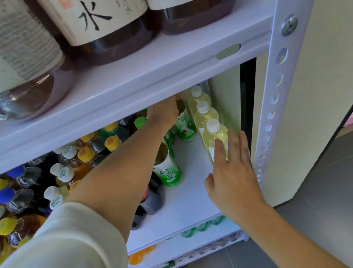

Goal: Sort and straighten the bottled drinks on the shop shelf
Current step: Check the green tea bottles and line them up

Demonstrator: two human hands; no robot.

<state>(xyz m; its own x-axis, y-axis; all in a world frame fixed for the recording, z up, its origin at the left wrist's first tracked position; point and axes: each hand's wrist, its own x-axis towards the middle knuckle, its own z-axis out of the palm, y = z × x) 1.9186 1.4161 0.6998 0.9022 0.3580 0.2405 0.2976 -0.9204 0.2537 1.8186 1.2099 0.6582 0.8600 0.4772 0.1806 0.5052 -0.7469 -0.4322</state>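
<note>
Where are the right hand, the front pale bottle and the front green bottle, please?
right hand [232, 183]: head view, back of hand.
front pale bottle [214, 138]: head view, shoulder below cap.
front green bottle [169, 173]: head view, label.

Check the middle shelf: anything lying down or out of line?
Yes: a dark bottle appears to lie on its side near the shelf front, just ahead of the front green tea bottle, while other bottles stand upright.

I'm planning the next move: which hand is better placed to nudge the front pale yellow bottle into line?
Right. The right hand rests its straight fingers against that pale yellow bottle, while the left hand is deep at the back, holding a green bottle.
</note>
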